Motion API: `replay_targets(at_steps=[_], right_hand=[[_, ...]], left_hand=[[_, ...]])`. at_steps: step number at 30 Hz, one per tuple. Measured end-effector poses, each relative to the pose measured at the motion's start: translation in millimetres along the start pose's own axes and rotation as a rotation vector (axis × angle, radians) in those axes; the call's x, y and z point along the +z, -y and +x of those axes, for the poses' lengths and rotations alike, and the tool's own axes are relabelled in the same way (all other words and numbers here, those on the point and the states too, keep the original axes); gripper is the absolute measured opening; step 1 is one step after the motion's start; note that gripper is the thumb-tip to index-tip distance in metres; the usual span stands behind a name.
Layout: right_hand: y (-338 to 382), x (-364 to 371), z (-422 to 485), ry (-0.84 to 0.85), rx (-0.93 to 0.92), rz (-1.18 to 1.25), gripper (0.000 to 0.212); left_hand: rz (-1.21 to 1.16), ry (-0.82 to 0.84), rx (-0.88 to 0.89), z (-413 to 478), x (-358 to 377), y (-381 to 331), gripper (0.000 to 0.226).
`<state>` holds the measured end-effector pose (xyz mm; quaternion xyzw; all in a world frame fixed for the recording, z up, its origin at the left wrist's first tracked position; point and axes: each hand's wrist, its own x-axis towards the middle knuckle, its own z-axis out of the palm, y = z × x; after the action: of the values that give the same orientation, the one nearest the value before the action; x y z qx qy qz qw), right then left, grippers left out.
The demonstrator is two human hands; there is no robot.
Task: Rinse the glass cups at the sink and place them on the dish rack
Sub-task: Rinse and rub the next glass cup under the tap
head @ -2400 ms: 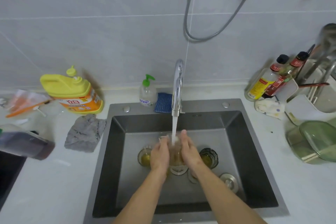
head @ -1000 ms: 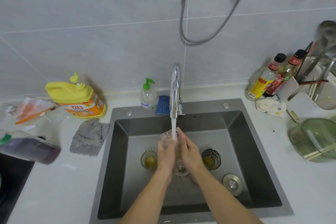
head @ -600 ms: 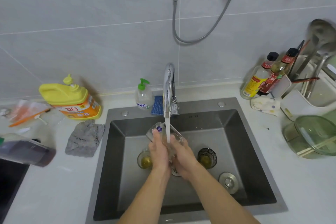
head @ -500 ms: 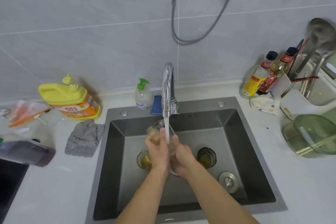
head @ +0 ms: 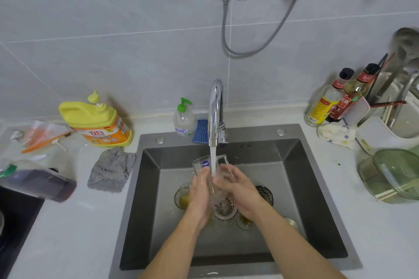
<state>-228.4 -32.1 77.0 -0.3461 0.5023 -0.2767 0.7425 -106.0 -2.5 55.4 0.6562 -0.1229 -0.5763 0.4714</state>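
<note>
Your left hand (head: pixel 199 190) and right hand (head: pixel 240 188) both clasp the glass cup (head: pixel 203 163), mouth tipped toward eleven o'clock; the dish rack (head: pixel 373 136) lies at two o'clock, nearer your right.

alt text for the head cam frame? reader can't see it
Left hand and right hand hold a clear glass cup under the running faucet over a grey sink. Other cups with yellowish liquid stand on the sink floor. Detergent jug on the left counter, sauce bottles on the right.
</note>
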Motion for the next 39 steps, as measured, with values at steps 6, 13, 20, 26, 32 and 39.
replay_targets(at_steps=[6,13,20,26,32,39], right_hand=[[2,16,-7,-0.190,-0.228,-0.458,0.021],[23,33,1,-0.160,-0.140,-0.515,0.022],[24,30,5,-0.091,-0.045,-0.470,0.048],[8,15,0,0.175,-0.037,0.067,0.031],[16,13,1,0.231,-0.039,0.114,0.035],[14,8,-5,-0.035,-0.251,-0.418,0.024]], left_hand=[[0.093,-0.125,0.044,-15,3,-18,0.059],[0.207,-0.034,0.118,-16,-9,-12,0.044],[0.208,0.023,0.101,-16,-16,-9,0.043],[0.172,-0.035,0.029,-9,-11,-15,0.049],[0.029,0.020,-0.029,-14,-4,-22,0.033],[0.036,-0.025,0.018,-10,1,-20,0.065]])
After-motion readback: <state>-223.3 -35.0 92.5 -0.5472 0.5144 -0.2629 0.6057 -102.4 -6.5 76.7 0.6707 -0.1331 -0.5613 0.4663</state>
